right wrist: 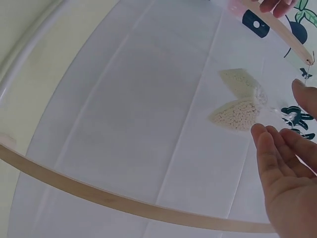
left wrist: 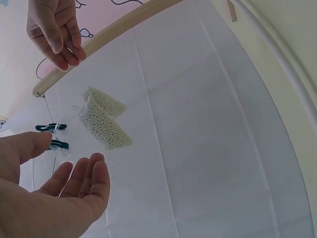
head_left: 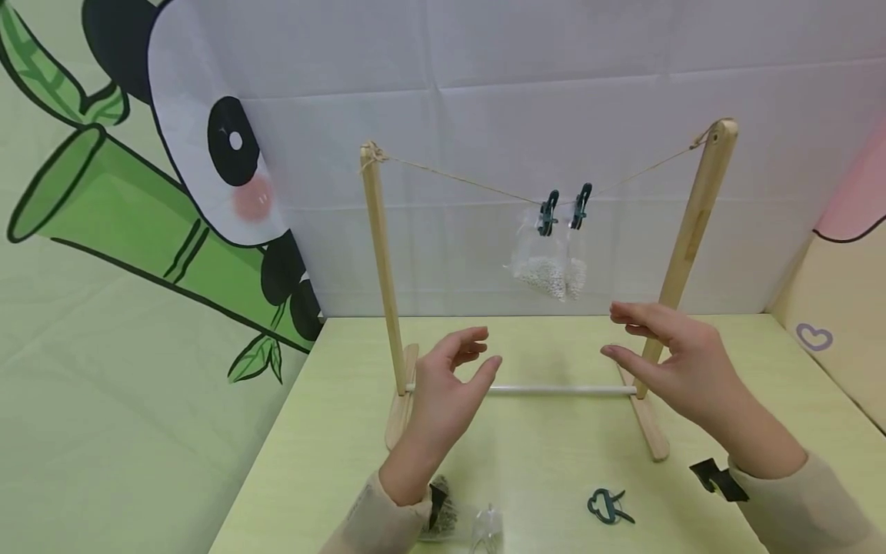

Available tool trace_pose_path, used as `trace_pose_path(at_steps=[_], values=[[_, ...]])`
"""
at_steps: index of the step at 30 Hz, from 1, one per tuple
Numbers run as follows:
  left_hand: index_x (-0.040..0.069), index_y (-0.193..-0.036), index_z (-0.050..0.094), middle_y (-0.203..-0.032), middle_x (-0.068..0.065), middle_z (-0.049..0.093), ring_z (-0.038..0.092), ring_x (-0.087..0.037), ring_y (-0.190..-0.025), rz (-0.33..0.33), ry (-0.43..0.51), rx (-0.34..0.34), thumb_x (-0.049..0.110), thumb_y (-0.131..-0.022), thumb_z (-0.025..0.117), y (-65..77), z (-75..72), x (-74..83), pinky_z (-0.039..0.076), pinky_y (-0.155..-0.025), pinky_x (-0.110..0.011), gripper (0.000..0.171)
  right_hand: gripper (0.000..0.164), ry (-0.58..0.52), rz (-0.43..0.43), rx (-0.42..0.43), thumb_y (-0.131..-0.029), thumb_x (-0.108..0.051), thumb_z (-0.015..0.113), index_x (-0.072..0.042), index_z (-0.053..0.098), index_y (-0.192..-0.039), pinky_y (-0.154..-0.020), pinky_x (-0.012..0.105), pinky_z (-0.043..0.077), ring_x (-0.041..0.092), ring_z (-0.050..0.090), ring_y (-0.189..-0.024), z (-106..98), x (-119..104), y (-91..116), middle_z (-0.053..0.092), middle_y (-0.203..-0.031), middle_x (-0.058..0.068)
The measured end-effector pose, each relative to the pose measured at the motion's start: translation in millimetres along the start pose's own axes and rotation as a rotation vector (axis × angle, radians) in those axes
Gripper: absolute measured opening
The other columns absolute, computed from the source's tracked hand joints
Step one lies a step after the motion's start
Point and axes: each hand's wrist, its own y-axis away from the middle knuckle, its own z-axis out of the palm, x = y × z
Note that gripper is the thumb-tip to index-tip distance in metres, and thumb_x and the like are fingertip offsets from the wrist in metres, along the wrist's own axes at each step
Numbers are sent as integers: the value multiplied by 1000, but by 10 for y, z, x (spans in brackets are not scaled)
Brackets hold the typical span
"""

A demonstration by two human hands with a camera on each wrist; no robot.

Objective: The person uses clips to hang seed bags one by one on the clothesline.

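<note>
Two small clear bags of white pellets (head_left: 542, 275) hang from a thin string (head_left: 460, 178), held there by two dark green clips (head_left: 548, 214). My left hand (head_left: 443, 392) is raised in front of the left post, fingers loosely bent and thumb apart, with nothing in it. Level with it on the other side, my right hand (head_left: 674, 358) is likewise empty, its thumb spread from the fingers in front of the right post. Both hands are lower than the clips in the head view, and the bags hang between and beyond them. The left wrist view shows the pellet bags (left wrist: 104, 124) close up.
Two wooden posts (head_left: 382, 269) on flat wooden feet carry the string, joined low down by a white rod (head_left: 561, 390). On the table (head_left: 311, 477) lie a dark green clip (head_left: 609, 506), a bag of dark grains (head_left: 447, 514) by the left sleeve, and a clear bag (head_left: 487, 526).
</note>
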Motion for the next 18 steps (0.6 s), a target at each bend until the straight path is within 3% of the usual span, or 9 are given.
trace_pose_path(at_steps=[3, 10, 18], values=[[8, -123, 70, -112, 0, 69, 65, -18, -101, -14, -1, -10, 5, -90, 78, 38, 12, -11, 52, -93, -40, 34, 56, -4, 39, -14, -68, 8, 89, 1, 71, -121, -89, 19, 51, 4, 65, -102, 31, 2, 64, 72, -110, 5], [9, -122, 71, -110, 0, 69, 65, -18, -100, -35, 7, -12, 5, -89, 79, 124, 33, -59, 52, -93, -40, 34, 65, -17, 6, 16, -59, 11, 91, -2, 72, -120, -87, 16, 51, 3, 65, -100, 130, 13, 201, 72, -110, 3], [10, -122, 71, -108, 0, 69, 66, -19, -99, -66, 21, -22, 7, -90, 79, 229, 52, -105, 53, -94, -41, 33, 61, -50, 93, -24, -66, 10, 91, -4, 72, -123, -87, 17, 51, 5, 66, -101, 199, -31, 356, 72, -111, 2]])
